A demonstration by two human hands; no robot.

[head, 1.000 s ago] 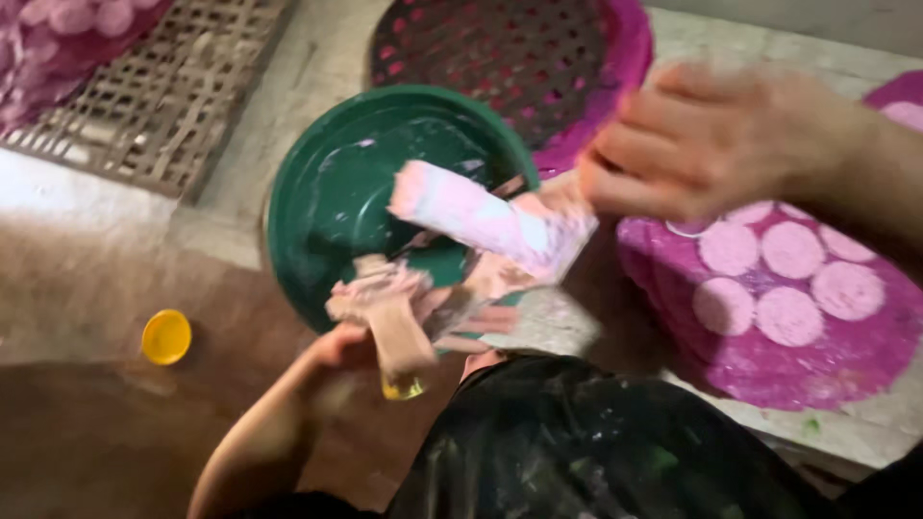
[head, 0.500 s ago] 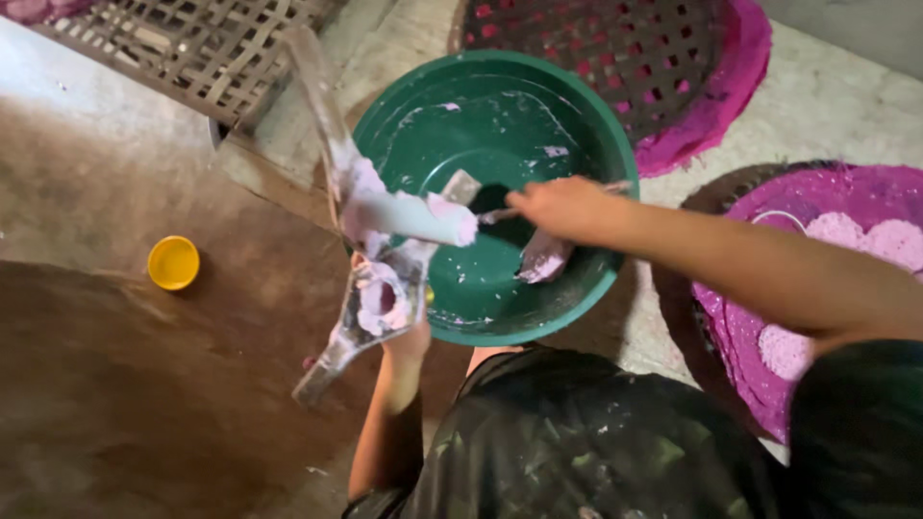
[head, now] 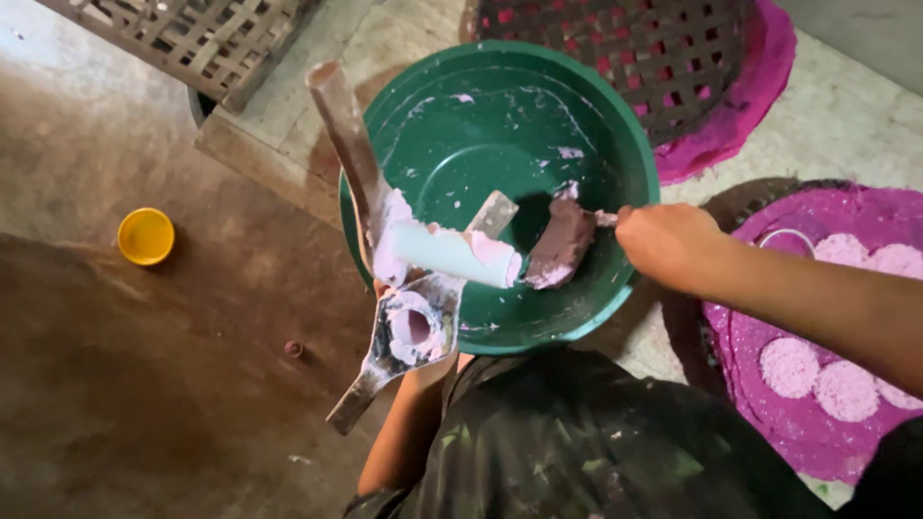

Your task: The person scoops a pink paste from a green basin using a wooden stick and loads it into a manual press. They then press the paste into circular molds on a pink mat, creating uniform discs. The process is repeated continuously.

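My left hand [head: 430, 373] reaches up from below and grips a metal hand press [head: 413, 327]; most of the hand is hidden behind it. The press has long handles and a pale cylinder [head: 447, 255] smeared with pink paste, and it hangs over the near rim of a green basin [head: 635, 125]. My right hand [head: 663, 245] is shut on a small scraper [head: 562, 240] caked in pink paste, with its blade down inside the basin. The basin walls carry streaks of paste.
A pink cloth [head: 760, 423] bearing round pink discs lies on a tray at the right. Woven lattice trays sit at the back left [head: 192, 38] and behind the basin [head: 635, 48]. A yellow lid [head: 145, 235] and a small brown cap [head: 293, 349] lie on the brown floor.
My right hand has left the press and moved into the basin with the scraper. The press has swung from lying across the basin to standing with one handle up.
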